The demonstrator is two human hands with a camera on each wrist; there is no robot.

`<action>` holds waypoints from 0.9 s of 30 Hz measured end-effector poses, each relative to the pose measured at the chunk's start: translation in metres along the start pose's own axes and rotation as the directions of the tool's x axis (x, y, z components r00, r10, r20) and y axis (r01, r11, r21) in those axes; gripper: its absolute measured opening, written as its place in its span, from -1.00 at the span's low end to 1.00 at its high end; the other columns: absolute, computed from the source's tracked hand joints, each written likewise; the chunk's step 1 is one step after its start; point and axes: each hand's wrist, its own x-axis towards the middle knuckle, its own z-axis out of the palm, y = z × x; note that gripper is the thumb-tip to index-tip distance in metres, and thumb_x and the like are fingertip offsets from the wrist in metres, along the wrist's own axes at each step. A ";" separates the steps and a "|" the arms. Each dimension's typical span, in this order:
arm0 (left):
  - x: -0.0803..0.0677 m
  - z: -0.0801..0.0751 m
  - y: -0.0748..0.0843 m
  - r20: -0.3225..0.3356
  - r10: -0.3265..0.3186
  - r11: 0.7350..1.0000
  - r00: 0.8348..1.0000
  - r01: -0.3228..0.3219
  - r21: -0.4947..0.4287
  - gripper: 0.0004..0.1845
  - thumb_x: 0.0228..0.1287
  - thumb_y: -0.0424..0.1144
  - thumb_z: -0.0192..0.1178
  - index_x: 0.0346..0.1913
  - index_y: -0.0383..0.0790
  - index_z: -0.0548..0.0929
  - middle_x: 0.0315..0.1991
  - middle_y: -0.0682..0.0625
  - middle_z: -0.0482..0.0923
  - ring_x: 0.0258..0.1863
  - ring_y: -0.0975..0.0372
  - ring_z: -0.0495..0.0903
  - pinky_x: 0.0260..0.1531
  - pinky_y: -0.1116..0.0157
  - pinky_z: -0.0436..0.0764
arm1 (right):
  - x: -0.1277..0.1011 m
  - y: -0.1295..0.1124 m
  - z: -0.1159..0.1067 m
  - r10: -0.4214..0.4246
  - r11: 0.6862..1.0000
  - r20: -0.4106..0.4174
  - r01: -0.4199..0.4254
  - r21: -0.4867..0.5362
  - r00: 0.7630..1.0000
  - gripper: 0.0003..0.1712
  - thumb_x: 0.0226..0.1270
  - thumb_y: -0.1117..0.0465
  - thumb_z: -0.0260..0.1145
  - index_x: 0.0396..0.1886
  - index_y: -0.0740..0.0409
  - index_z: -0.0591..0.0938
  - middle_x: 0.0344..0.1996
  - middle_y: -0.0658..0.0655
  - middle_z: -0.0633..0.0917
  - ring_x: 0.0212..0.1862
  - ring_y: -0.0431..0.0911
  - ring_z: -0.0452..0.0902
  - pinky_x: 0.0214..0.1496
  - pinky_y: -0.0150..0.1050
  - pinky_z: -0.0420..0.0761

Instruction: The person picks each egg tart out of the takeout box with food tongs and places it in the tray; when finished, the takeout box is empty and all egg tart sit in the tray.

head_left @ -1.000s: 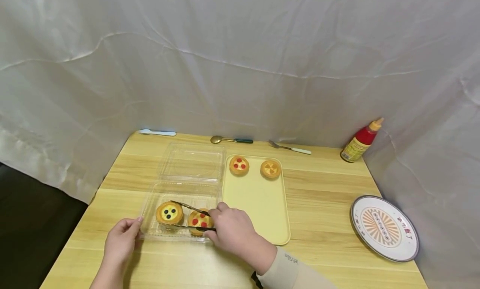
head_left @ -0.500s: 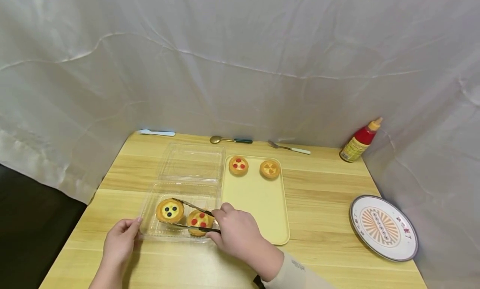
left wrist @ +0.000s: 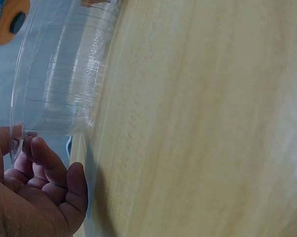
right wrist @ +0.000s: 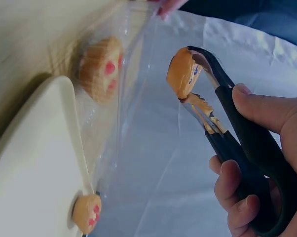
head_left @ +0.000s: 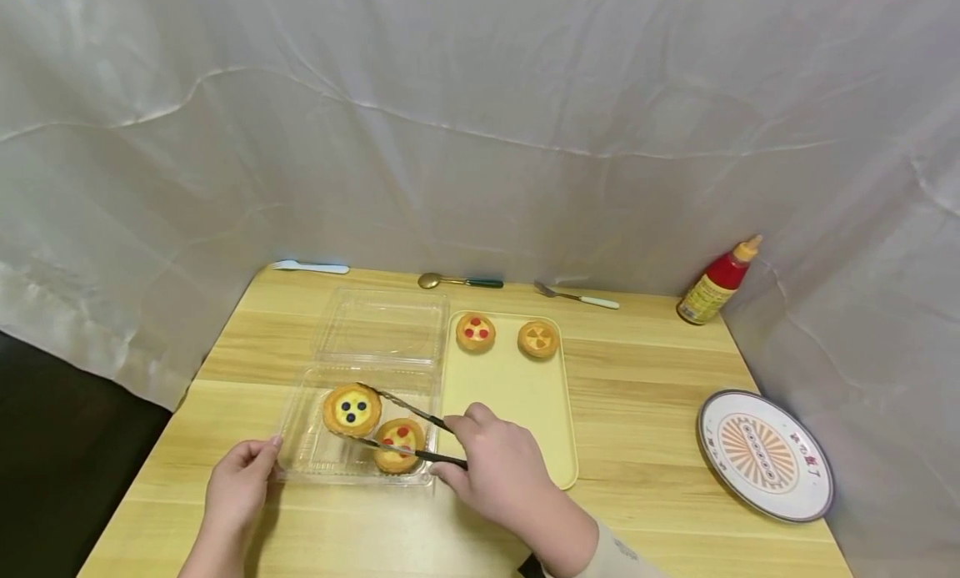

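Note:
My right hand (head_left: 491,469) grips black tongs (head_left: 408,432), which clamp a blueberry tart (head_left: 352,409) just above the clear plastic container (head_left: 311,457). The right wrist view shows the tongs (right wrist: 227,98) pinching that tart (right wrist: 184,73) in the air. A red-dotted tart (head_left: 399,444) lies in the container near the tongs. At the container's front left corner, my left hand (head_left: 240,486) holds the rim; the left wrist view shows its thumb and curled fingers (left wrist: 40,158) at the container's wall (left wrist: 59,79).
A yellow tray (head_left: 510,403) right of the container carries two tarts (head_left: 476,331) (head_left: 537,339) at its far end. The open lid (head_left: 382,324) lies behind the container. A spoon (head_left: 450,281), fork (head_left: 577,296), sauce bottle (head_left: 716,282) and patterned plate (head_left: 765,454) are on the table.
The tongs have lifted the blueberry tart up and to the right, away from the container's floor. My right hand has drawn right. The left hand has stayed at the corner.

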 end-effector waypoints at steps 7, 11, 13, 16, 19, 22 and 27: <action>-0.002 0.000 0.001 -0.041 0.001 1.000 0.999 -0.001 0.019 -0.59 0.67 -0.08 0.11 -0.03 -0.48 0.62 -0.43 0.03 0.58 -0.35 0.22 0.51 -0.38 0.32 0.58 | -0.007 0.012 -0.010 0.052 0.998 -0.060 -0.050 0.038 0.997 -0.43 0.10 -0.10 0.70 0.01 0.12 0.78 -0.31 0.01 0.64 -0.60 -0.18 0.45 -0.59 -0.24 0.50; -0.002 0.001 0.001 -0.045 -0.001 1.000 0.999 0.001 0.018 -0.58 0.67 -0.08 0.10 -0.04 -0.48 0.62 -0.44 0.03 0.58 -0.38 0.21 0.52 -0.40 0.32 0.58 | -0.009 0.017 -0.015 0.075 0.996 -0.090 -0.070 0.052 0.993 -0.42 0.08 -0.08 0.71 0.00 0.14 0.79 -0.31 0.01 0.67 -0.59 -0.20 0.44 -0.58 -0.26 0.49; -0.002 0.001 0.001 -0.045 0.000 1.000 0.999 0.000 0.015 -0.58 0.67 -0.07 0.10 -0.06 -0.47 0.61 -0.45 0.03 0.57 -0.38 0.20 0.52 -0.41 0.31 0.58 | -0.010 0.021 -0.018 0.086 0.995 -0.097 -0.082 0.053 0.992 -0.41 0.07 -0.08 0.72 0.01 0.15 0.79 -0.30 0.01 0.68 -0.58 -0.19 0.47 -0.57 -0.27 0.49; -0.003 0.002 0.001 -0.047 0.002 1.000 0.999 -0.001 0.013 -0.59 0.68 -0.08 0.10 -0.07 -0.47 0.61 -0.46 0.04 0.57 -0.39 0.20 0.52 -0.42 0.32 0.57 | -0.011 0.027 -0.024 0.104 0.994 -0.107 -0.099 0.052 0.989 -0.41 0.07 -0.08 0.73 0.01 0.15 0.79 -0.28 0.02 0.71 -0.54 -0.18 0.51 -0.56 -0.27 0.49; -0.004 0.001 0.001 -0.047 -0.005 1.000 0.999 0.005 0.012 -0.60 0.68 -0.09 0.09 -0.05 -0.47 0.61 -0.46 0.03 0.57 -0.41 0.21 0.52 -0.42 0.32 0.57 | -0.013 0.033 -0.030 0.118 0.993 -0.124 -0.113 0.044 0.985 -0.39 0.05 -0.08 0.74 0.02 0.16 0.80 -0.28 0.04 0.72 -0.53 -0.18 0.51 -0.56 -0.28 0.49; -0.004 0.001 0.001 -0.045 -0.004 1.000 0.999 0.005 0.013 -0.60 0.68 -0.09 0.08 -0.05 -0.47 0.59 -0.46 0.03 0.58 -0.42 0.19 0.51 -0.43 0.32 0.55 | -0.015 0.040 -0.036 0.135 0.991 -0.144 -0.130 0.038 0.980 -0.39 0.03 -0.07 0.75 0.00 0.18 0.80 -0.29 0.06 0.72 -0.54 -0.19 0.49 -0.57 -0.27 0.49; -0.004 0.001 0.002 -0.036 -0.009 1.000 0.999 0.010 0.009 -0.59 0.69 -0.07 0.08 -0.03 -0.47 0.58 -0.44 0.03 0.58 -0.41 0.19 0.52 -0.42 0.32 0.56 | -0.026 0.051 -0.041 0.176 0.984 -0.156 -0.173 0.032 0.972 -0.40 -0.02 -0.01 0.78 -0.03 0.18 0.80 -0.32 0.05 0.71 -0.51 -0.18 0.51 -0.54 -0.25 0.50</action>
